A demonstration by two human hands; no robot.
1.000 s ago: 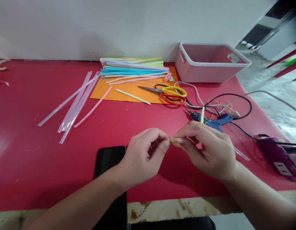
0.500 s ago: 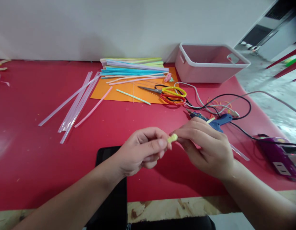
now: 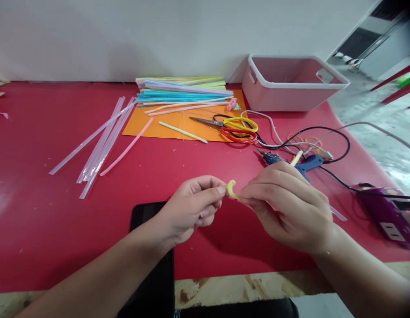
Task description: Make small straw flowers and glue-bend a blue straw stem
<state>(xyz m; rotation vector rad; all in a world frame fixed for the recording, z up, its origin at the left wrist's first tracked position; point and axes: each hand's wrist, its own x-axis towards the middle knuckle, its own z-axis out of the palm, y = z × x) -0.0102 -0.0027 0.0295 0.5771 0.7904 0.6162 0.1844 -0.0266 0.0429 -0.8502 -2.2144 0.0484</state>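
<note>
Between my hands, over the table's front, a pale yellow pipe cleaner shows a small curled end. My left hand pinches the curl between thumb and forefinger. My right hand, back upward, grips the same stem with its fingertips close by. A straight yellow end sticks out above the right hand's knuckles; the stretch between is hidden by the hand. Just beyond that hand lies a blue glue gun, partly covered.
Many coloured pipe cleaners lie on orange card, with scissors beside them. Glossy translucent sticks rest at left. A pink bin stands at back right. Cables run toward a purple power strip. A black phone-like slab lies under my left forearm.
My hands have moved slightly apart, the left a little leftward and the right rightward. The yellow end now shows as an open curl, and more of the stem shows above my right hand.
</note>
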